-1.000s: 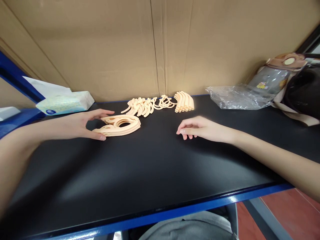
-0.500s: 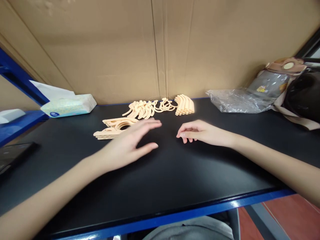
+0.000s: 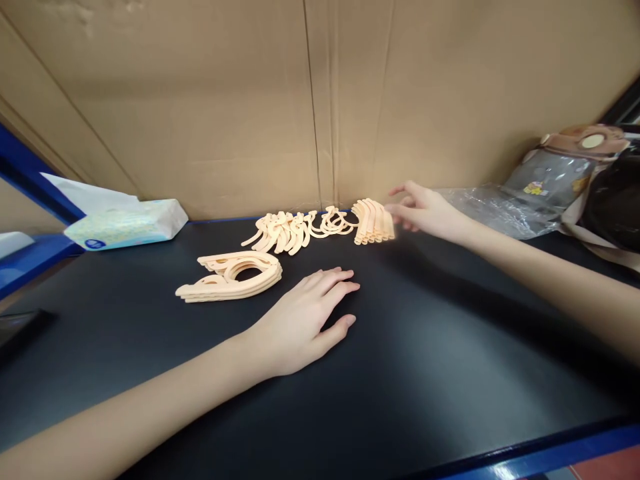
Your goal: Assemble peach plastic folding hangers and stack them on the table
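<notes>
Resting on the black table, my left hand (image 3: pixel 307 317) lies palm down with its fingers and thumb apart, holding nothing. My right hand (image 3: pixel 425 212) reaches to the back, fingers spread. Its thumb is right beside a row of peach curved plastic arms (image 3: pixel 374 222); whether it touches them I cannot tell. To the left of that row lie several ring-like hook pieces (image 3: pixel 331 223) and a loose heap of curved pieces (image 3: pixel 280 232). A neat stack of peach folded hangers (image 3: pixel 235 283) sits beyond and left of my left hand.
A tissue pack (image 3: pixel 127 223) stands at the back left, and a dark flat device (image 3: pixel 20 330) lies at the left edge. Clear plastic wrapping (image 3: pixel 490 207), a bottle (image 3: pixel 555 167) and a black bag (image 3: pixel 615 193) are at the back right. A cardboard wall (image 3: pixel 225 113) closes off the back.
My right hand has moved forward and right, from the middle to the row of curved arms. My left hand has come down nearer and to the right, uncovering the folded hangers. The view has shifted slightly.
</notes>
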A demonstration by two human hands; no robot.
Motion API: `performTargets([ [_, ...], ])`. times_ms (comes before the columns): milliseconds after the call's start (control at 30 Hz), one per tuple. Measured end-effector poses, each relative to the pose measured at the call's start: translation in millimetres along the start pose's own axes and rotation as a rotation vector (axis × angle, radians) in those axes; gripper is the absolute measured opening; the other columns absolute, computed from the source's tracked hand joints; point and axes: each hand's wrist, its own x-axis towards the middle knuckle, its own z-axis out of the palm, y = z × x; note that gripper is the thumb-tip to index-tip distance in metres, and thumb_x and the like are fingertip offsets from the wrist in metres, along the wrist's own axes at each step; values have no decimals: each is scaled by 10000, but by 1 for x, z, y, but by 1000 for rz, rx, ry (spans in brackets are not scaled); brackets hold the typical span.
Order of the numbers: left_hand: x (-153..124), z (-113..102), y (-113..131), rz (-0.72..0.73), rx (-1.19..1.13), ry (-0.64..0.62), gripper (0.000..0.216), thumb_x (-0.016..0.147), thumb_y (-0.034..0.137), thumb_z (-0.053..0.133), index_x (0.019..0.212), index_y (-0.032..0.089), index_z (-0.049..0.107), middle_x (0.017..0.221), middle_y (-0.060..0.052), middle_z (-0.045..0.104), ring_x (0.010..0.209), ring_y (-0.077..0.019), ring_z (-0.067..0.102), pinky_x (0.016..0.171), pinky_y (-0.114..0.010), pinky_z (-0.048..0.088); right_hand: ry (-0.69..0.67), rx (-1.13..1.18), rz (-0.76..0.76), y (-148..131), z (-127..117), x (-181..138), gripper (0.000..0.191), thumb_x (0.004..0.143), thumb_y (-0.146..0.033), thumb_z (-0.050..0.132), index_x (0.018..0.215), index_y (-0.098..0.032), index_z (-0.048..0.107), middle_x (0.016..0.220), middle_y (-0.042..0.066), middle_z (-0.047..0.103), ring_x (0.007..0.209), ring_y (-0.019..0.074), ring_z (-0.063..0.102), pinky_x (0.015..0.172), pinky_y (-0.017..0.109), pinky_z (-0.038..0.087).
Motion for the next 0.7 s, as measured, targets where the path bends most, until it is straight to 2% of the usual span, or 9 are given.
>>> performTargets([
  [100,-1,1,-1,-4,9,-12,427,969,375,383,1344,186,459,1470,-96,418,1394,-266,316,1131,-491,318,20,-291,96,9,4,25,693,823,-653,494,1292,-147,424,731,60,652,543,185,570,602,344,460],
  [167,-1,2,-2,1,8,-10,426,968,373,381,1344,188,459,1470,-95,419,1394,-268,318,1133,-495,316,24,-439,159,11,7,36,809,796,-747,426,1311,-123,422,675,59,644,521,203,575,666,393,460],
  [267,-1,4,-5,11,-7,12,419,966,366,385,1340,194,464,1465,-102,424,1384,-280,337,1124,-509,329,-1,-464,203,10,11,48,869,764,-794,406,1301,-112,444,674,74,647,498,212,582,656,397,464],
  [367,-1,5,-7,16,-12,25,415,961,369,394,1335,205,470,1461,-98,432,1379,-284,345,1118,-512,339,-57,-344,215,12,16,53,839,754,-775,456,1293,-132,442,722,88,668,473,203,578,561,359,462],
  [500,0,6,-7,12,4,13,426,967,375,373,1346,202,461,1467,-85,425,1389,-271,329,1127,-494,332,-56,-411,189,14,21,55,739,764,-694,535,1255,-145,467,749,75,678,417,175,551,593,362,451],
  [700,-1,7,-7,19,2,16,434,969,384,374,1354,199,455,1474,-82,415,1392,-268,322,1133,-489,323,-30,-403,190,12,23,54,546,837,-498,524,1254,-151,458,791,70,686,417,159,556,565,338,452],
])
